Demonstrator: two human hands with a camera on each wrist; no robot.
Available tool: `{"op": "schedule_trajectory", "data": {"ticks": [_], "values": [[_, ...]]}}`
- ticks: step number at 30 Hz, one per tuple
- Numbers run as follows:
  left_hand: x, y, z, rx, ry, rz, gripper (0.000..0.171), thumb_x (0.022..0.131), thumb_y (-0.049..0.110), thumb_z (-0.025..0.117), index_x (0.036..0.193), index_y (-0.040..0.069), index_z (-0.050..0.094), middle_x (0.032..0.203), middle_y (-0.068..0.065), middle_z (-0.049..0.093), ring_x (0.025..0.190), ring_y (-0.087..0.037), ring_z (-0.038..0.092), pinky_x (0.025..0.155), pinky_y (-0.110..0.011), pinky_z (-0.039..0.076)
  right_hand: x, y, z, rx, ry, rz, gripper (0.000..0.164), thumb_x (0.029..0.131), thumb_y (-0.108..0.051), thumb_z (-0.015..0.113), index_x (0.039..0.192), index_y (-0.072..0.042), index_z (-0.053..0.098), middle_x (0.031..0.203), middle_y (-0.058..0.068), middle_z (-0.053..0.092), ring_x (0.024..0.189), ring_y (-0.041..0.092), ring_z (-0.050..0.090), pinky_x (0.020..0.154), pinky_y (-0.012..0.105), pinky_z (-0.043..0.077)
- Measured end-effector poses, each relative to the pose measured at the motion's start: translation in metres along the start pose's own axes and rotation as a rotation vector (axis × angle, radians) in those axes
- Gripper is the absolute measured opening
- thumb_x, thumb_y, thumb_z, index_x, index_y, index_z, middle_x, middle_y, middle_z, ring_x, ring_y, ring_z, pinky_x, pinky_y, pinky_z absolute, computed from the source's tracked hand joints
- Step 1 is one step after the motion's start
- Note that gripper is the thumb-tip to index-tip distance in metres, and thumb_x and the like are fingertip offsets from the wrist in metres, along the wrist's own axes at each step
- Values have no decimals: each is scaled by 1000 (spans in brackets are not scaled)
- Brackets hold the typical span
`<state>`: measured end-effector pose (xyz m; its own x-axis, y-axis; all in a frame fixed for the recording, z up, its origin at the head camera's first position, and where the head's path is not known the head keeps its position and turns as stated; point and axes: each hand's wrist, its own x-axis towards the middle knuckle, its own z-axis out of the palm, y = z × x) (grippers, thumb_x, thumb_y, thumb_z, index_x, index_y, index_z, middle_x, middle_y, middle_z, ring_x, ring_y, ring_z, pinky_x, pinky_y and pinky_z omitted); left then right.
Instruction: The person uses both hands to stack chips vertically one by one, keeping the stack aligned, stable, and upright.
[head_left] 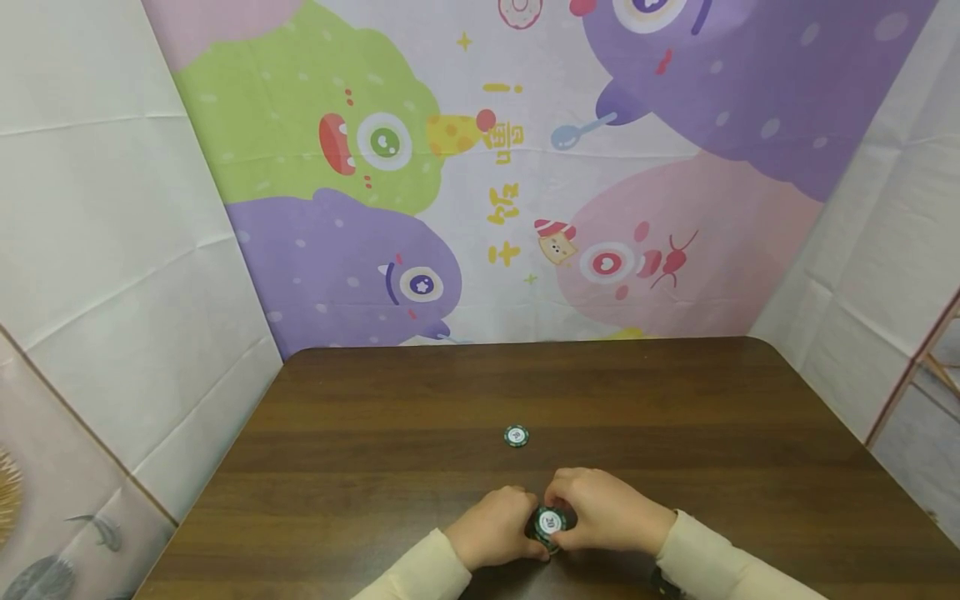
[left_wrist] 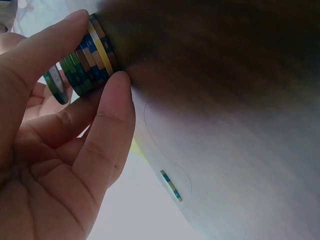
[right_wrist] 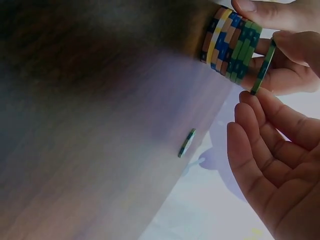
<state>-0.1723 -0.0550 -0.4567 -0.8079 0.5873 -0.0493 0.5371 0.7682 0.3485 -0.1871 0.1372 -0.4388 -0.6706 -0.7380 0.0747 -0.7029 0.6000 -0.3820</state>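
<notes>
Around a short stack of poker chips on the table, my left hand curls its thumb and fingers against the sides. The stack has green chips at the top, blue and brown ones below, and a yellow-edged one near the bottom. My right hand pinches one green poker chip by its edge, between thumb and fingertips. That chip is tilted just above the stack, with a gap between them in the right wrist view. Its white face reads 20 in the head view and hides most of the stack there.
A single green chip lies flat on the brown wooden table, beyond both hands. Behind the table's far edge hangs a cartoon-printed cloth. White cloth panels stand at the sides.
</notes>
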Motion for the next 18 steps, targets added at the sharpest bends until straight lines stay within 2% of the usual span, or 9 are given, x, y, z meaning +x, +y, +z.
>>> {"op": "schedule_trajectory", "data": {"ticks": [11,18], "values": [[0,0,-1,-30,-9,0,32,70,30,87,88,13,67,74,11,57,62,2,44,56,-15,41,2,0,4,-16,-1,-25,25,76,-27,79,95,-14,70,88,-11,60,70,-6,44,62,14,43],[0,0,-1,-17,-4,7,32,70,30,87,87,13,66,73,12,56,61,2,43,54,-15,41,2,0,5,-8,-2,-25,26,76,-26,80,96,-14,70,89,-11,61,71,-6,45,63,14,44]]}}
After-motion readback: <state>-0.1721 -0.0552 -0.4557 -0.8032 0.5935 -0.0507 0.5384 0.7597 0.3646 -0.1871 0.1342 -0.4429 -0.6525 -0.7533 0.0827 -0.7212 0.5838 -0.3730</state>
